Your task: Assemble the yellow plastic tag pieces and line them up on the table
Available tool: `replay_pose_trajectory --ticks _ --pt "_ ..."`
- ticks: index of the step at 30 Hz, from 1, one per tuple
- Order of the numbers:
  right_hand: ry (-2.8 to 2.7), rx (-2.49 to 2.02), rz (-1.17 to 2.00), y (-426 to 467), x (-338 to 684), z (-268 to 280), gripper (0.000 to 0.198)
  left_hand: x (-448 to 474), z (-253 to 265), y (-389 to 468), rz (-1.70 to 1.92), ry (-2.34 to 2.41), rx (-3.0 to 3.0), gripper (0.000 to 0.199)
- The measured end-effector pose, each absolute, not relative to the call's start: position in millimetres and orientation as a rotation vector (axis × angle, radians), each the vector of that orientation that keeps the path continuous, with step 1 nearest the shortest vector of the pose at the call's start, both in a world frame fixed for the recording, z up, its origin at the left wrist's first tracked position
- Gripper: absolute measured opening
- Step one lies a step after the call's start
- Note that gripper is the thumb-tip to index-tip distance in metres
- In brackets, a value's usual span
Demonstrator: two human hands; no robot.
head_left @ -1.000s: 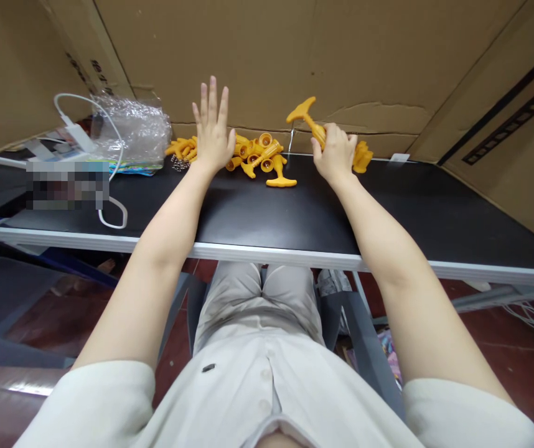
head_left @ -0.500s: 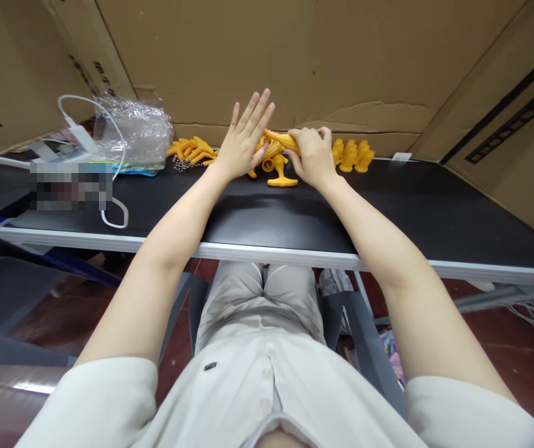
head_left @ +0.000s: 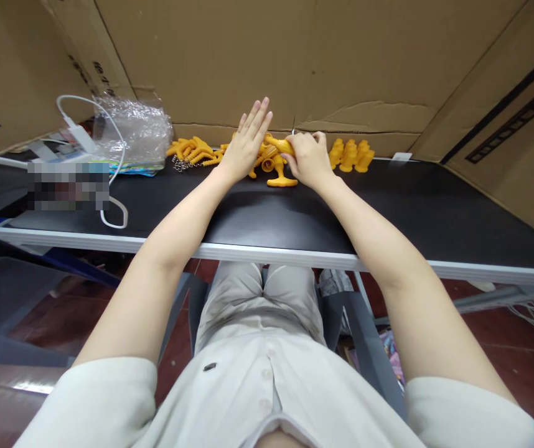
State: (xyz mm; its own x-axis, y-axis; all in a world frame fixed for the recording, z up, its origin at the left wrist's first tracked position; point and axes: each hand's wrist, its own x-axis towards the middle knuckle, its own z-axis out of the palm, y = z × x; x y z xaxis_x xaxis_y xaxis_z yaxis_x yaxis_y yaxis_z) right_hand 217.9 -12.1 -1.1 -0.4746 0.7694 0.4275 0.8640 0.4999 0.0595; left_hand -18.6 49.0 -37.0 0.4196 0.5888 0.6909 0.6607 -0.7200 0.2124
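My left hand (head_left: 244,148) is stretched out over a cluster of yellow plastic parts, its fingers straight. My right hand (head_left: 311,158) is closed around a yellow plastic piece (head_left: 280,144), whose free end points left toward my left hand. Just below it, between the hands, lie a round hollow yellow part (head_left: 267,165) and a T-shaped yellow part (head_left: 282,182). Left of my left hand is a heap of branching yellow parts (head_left: 195,149) with small metal chains or springs (head_left: 185,164) beside it. My left palm hides whatever is under it.
Several yellow figure-like parts (head_left: 353,157) stand in a group right of my right hand. Clear plastic bags (head_left: 134,130) and a white cable (head_left: 118,134) are at the left. Cardboard walls (head_left: 365,62) enclose the back and sides of the black table (head_left: 271,218).
My left hand's fingers have drawn closer together, and its thumb no longer shows. My right hand has shifted slightly left and down with the yellow piece.
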Motion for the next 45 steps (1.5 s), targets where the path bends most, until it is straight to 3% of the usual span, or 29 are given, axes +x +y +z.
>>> replay_pose_trajectory --ticks 15,31,38,45 --pt "-2.417 -1.408 -0.375 -15.3 214.5 1.9 0.062 -19.9 -35.8 49.3 -1.219 -1.129 -2.600 0.073" --pt "-2.412 -1.402 -0.343 -16.1 212.0 2.1 0.055 -19.1 -40.1 53.4 -1.208 -1.151 -2.642 0.075" --pt "-2.373 -1.198 -0.414 11.4 219.6 -15.4 0.050 -19.6 -40.2 55.8 -1.224 -1.126 -2.657 0.076" --pt "-2.382 -1.268 -0.494 8.2 218.6 -14.4 0.044 -21.8 -43.8 61.4 -1.196 -1.125 -2.617 0.074"
